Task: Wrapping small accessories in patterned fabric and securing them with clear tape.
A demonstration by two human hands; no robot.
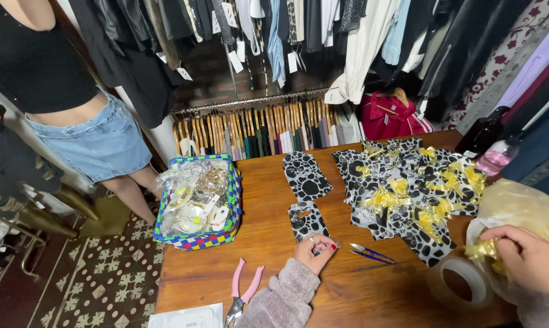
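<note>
A person's left hand is pinching the near edge of a small black-and-white spotted paper bag on the wooden table, while the right hand is gripping a gold ribbon bow at the near right edge beside a clear tape roll; bare wood is lying between them.

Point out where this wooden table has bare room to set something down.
Bare wood lies between the woven basket and the spotted pouch, and along the near edge between the pink pliers and tape roll. The right side is crowded with bow-topped pouches.
</note>
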